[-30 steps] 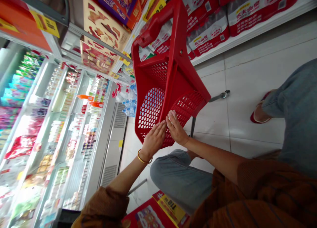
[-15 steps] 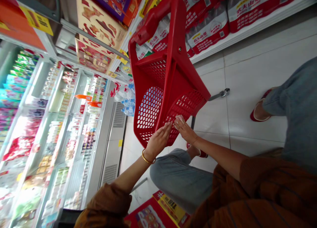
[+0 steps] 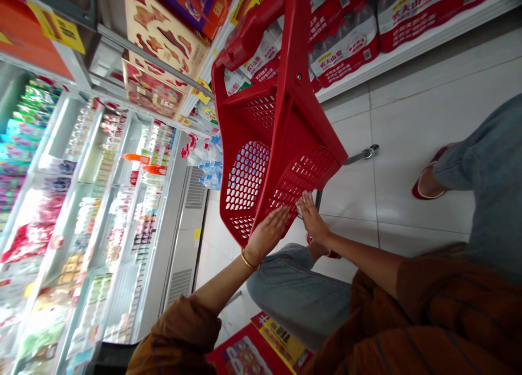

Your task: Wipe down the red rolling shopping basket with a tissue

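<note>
A red plastic shopping cart (image 3: 304, 126) with perforated sides stands in the middle of the head view, which is turned sideways. My left hand (image 3: 269, 232), with a gold bracelet (image 3: 249, 260) at its wrist, lies flat against the near perforated panel, fingers stretched out. To its right, my right hand (image 3: 313, 221) is spread beside the same panel's lower edge; whether its fingertips touch the plastic I cannot tell. Neither hand holds anything. Through the openings, the cart's visible inside shows no goods.
Shrink-wrapped water bottle packs (image 3: 346, 51) line a low shelf beyond the cart. Gift boxes (image 3: 163, 32) stand at upper left, and a refrigerated display (image 3: 81, 223) full of packages runs along the left. A red box (image 3: 244, 353) with a yellow price sign is close by my leg (image 3: 297, 293).
My hands were close together with fingertips nearly meeting; now they are apart. The right hand has shifted right, and the left has slid slightly right and down. The cart has hardly moved.
</note>
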`<state>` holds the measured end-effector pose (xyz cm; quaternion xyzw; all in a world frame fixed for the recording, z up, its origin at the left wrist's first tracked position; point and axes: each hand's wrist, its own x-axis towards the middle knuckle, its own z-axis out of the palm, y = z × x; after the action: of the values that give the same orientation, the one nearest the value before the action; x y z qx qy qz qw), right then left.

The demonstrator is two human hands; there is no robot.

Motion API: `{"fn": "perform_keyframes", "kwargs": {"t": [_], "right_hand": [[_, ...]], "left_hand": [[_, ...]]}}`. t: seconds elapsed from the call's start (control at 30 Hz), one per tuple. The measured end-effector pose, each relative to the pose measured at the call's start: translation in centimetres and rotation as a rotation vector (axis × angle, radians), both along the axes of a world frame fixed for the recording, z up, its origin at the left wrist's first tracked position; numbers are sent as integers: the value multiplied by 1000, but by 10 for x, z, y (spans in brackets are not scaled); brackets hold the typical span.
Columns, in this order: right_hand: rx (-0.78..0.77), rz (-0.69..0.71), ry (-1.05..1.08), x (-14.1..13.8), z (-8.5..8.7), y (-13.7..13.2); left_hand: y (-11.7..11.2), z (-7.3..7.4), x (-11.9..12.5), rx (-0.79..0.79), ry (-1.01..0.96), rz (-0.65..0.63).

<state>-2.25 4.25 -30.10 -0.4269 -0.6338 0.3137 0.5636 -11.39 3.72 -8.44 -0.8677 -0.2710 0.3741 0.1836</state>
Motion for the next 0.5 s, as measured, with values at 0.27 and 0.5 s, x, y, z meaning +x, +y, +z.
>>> {"fn": "perform_keyframes", "kwargs": {"t": [0.27,0.5], "right_hand": [[-154,-14,135,-8,62,-7],[-100,1,165,-9,98,-8]], "left_hand": [[0,7,1,7,18,0],[-4,23,-3,17,6,11]]}}
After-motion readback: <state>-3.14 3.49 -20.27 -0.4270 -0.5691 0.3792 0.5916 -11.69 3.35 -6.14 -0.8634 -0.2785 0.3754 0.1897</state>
